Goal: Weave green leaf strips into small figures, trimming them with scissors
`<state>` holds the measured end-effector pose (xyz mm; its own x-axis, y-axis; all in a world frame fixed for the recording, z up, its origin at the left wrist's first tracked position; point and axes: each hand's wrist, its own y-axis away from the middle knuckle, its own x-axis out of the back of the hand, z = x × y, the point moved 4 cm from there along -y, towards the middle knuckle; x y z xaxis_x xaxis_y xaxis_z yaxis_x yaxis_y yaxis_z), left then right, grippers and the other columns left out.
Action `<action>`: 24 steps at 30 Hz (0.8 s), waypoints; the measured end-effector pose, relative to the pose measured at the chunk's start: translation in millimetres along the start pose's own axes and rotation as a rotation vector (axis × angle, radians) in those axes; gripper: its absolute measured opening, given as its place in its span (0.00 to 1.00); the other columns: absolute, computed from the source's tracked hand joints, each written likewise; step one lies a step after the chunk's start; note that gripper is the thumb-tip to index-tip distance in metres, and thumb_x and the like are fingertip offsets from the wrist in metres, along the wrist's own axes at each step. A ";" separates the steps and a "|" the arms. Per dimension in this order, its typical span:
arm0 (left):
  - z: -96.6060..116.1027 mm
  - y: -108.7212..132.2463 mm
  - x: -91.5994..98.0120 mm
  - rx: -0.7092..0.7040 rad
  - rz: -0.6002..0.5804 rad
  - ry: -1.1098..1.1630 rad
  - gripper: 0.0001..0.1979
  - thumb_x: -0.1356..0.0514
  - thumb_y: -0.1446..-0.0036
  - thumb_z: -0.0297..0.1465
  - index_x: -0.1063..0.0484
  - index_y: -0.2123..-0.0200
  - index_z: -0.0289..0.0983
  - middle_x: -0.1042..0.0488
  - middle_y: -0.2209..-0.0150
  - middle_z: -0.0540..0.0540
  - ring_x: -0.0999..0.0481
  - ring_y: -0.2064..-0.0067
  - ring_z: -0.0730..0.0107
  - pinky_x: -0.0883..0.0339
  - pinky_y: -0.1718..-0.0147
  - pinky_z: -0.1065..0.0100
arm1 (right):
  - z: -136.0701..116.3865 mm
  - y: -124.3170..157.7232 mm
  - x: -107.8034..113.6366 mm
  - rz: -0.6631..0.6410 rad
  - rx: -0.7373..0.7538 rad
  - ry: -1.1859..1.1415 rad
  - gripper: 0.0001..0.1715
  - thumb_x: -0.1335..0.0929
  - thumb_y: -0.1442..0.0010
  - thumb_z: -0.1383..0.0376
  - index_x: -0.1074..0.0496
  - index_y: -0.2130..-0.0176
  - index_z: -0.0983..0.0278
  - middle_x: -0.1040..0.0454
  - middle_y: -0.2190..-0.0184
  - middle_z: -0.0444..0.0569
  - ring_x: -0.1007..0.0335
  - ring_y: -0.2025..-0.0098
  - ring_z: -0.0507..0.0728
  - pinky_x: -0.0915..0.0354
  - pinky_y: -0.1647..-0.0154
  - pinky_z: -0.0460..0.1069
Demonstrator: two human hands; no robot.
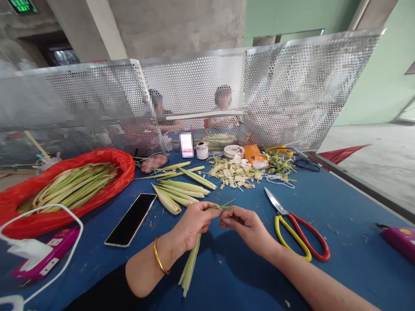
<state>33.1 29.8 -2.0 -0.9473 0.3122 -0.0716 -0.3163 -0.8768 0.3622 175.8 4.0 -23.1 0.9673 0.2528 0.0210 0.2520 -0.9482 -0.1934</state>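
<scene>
- The blue table [246, 276] spreads under everything; clock directions run from where the hands meet, with 12 at the far side.
- A perforated metal screen [194, 77] stands across the far side, from 10 to 2 o'clock.
- The red bag [127, 166] lies open between 9 and 10 o'clock, filled with long green stalks [81, 185].
- Husk pieces [181, 186] lie loose at 10 to 11 o'clock, near the left hand.
- A heap of pale scraps [235, 172] sits just past 12 o'clock.
- Scissors [282, 210] with red and yellow handles lie at 3 o'clock, just beside the right forearm.
- The left hand [194, 222] is closed around a bundle of leaf strips [191, 265], which hangs toward 7 o'clock.
- The right hand [248, 222] has its fingertips drawn close together beside the left's; I cannot tell whether they pinch anything.
- A dark phone [131, 220] lies at 9 o'clock.
- A thin green strand [228, 203] pokes up at the fingertips, pointing toward 1 o'clock.
</scene>
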 end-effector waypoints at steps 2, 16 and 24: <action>1.0 0.9 0.7 0.000 -0.018 0.015 0.22 0.30 0.61 0.43 0.30 0.68 0.34 0.42 0.83 0.59 0.54 0.83 0.85 0.66 0.82 0.72 | -1.9 0.0 -0.1 -0.018 0.035 0.076 0.06 0.33 0.40 0.63 0.27 0.65 0.64 0.24 0.69 0.46 0.26 0.65 0.54 0.32 0.62 0.49; 7.3 5.3 16.2 -0.026 -0.019 0.160 0.20 0.27 0.64 0.39 0.34 0.76 0.36 0.50 0.85 0.62 0.57 0.83 0.84 0.65 0.83 0.72 | -30.5 14.7 16.6 -0.236 -0.002 0.905 0.13 0.37 0.36 0.62 0.27 0.54 0.60 0.22 0.65 0.48 0.25 0.65 0.56 0.33 0.66 0.47; 13.1 3.4 29.9 -0.087 0.079 0.235 0.18 0.26 0.65 0.35 0.32 0.77 0.35 0.45 0.84 0.60 0.53 0.83 0.85 0.65 0.83 0.73 | 8.5 77.2 122.6 0.243 -0.330 1.627 0.17 0.39 0.40 0.60 0.28 0.58 0.68 0.25 0.67 0.58 0.24 0.66 0.65 0.33 0.64 0.56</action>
<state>4.4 40.9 9.3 -0.9517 0.1569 -0.2638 -0.2344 -0.9263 0.2950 313.6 -36.5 -43.8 -0.0500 -0.1435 0.9884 -0.1070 -0.9831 -0.1482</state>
